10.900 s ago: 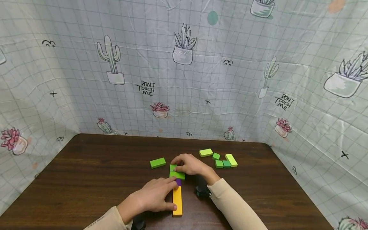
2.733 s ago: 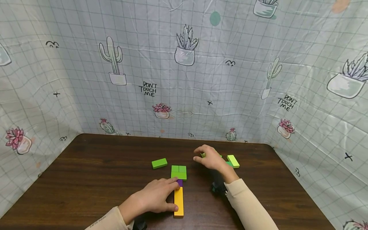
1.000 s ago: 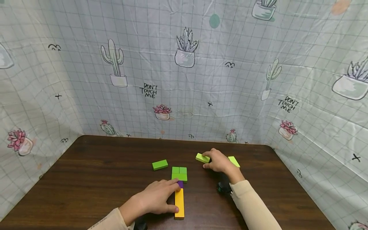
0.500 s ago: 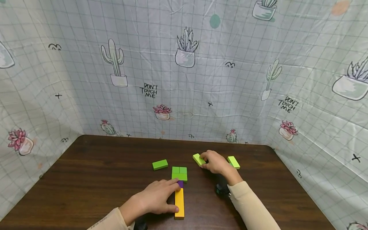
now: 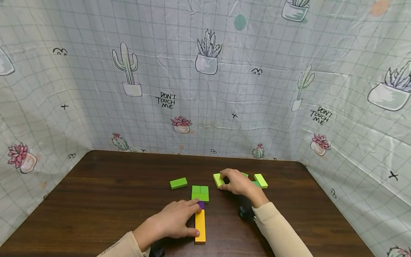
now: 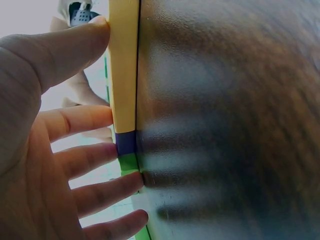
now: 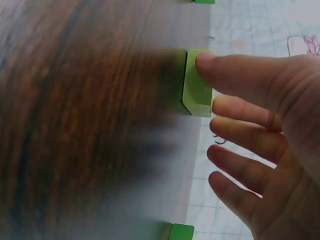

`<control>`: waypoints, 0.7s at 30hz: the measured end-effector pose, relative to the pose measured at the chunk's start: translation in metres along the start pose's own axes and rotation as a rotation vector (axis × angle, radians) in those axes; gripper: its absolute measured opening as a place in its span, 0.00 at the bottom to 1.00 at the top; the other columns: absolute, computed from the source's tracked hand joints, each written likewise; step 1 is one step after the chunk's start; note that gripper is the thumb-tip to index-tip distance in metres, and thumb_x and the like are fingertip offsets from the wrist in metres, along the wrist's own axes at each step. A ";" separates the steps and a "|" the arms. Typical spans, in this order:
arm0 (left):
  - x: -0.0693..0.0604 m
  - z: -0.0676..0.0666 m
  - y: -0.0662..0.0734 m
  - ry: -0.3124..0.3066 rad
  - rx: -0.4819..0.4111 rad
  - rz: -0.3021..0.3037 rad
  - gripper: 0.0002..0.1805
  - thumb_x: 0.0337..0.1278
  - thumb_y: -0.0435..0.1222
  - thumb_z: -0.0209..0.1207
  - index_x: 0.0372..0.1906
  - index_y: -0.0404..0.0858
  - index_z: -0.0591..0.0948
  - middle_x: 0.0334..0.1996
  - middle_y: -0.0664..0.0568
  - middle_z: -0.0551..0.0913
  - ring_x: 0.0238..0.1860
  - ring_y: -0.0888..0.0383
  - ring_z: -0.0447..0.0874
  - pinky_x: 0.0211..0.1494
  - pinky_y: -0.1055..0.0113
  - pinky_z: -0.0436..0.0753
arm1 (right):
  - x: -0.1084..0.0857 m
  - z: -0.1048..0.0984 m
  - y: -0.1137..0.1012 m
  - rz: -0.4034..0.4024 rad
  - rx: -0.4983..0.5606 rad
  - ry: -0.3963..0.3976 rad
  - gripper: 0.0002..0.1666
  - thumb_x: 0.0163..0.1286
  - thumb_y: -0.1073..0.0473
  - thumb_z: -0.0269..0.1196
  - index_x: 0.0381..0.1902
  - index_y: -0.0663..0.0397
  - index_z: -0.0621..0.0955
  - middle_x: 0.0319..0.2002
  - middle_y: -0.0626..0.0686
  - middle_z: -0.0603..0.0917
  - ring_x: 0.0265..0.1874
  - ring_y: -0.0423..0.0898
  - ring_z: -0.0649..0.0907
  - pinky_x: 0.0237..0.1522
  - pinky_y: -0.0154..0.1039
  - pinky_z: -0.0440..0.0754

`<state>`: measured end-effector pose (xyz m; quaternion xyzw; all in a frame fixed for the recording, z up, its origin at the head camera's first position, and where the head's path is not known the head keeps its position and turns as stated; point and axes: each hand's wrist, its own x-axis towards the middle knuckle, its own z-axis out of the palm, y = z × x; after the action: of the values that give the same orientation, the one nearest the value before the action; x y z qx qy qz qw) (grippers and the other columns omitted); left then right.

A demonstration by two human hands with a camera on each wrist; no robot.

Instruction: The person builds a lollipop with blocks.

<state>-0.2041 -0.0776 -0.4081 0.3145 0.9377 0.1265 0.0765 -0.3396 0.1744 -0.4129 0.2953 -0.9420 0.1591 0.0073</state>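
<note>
My left hand rests along the row on the table. Its thumb touches the long orange block and its fingertips lie at the small purple block; in the left wrist view its fingers are nearly straight along the orange block. Beyond the purple block sit a green block and two small green blocks, side by side. To their right my right hand pinches a yellow-green block. The right wrist view shows the thumb on that block, which is on the table.
A loose green block lies left of the row. Behind and right of my right hand are another yellow-green block and green blocks, partly hidden. A patterned curtain rises behind the dark wooden table.
My right hand took hold of the yellow-green block, moved it slightly left towards the row and turned it more lengthwise. Earlier, it placed a small green block in the row. My left hand stays put.
</note>
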 end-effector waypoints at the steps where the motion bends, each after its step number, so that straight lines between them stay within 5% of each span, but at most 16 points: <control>1: 0.000 0.000 0.000 0.001 -0.001 -0.001 0.32 0.48 0.61 0.63 0.58 0.51 0.76 0.68 0.52 0.67 0.62 0.49 0.70 0.60 0.48 0.71 | 0.000 0.001 0.000 -0.004 0.001 0.003 0.17 0.58 0.55 0.71 0.44 0.54 0.82 0.58 0.57 0.77 0.57 0.55 0.76 0.56 0.49 0.75; 10: -0.001 0.001 0.001 0.002 -0.012 0.002 0.33 0.48 0.61 0.62 0.58 0.51 0.76 0.68 0.51 0.67 0.62 0.49 0.70 0.61 0.48 0.71 | 0.001 0.003 -0.001 -0.034 0.017 -0.002 0.20 0.58 0.55 0.71 0.47 0.54 0.81 0.50 0.52 0.80 0.52 0.50 0.78 0.55 0.48 0.75; 21: -0.001 0.000 0.002 -0.004 -0.019 0.005 0.33 0.49 0.61 0.62 0.59 0.50 0.76 0.68 0.50 0.67 0.63 0.48 0.69 0.61 0.48 0.71 | 0.001 -0.001 -0.006 -0.029 0.012 -0.062 0.22 0.59 0.58 0.69 0.52 0.56 0.81 0.60 0.56 0.76 0.59 0.54 0.75 0.59 0.49 0.72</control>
<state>-0.2022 -0.0771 -0.4079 0.3162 0.9356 0.1350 0.0808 -0.3372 0.1701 -0.4100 0.3138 -0.9365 0.1554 -0.0211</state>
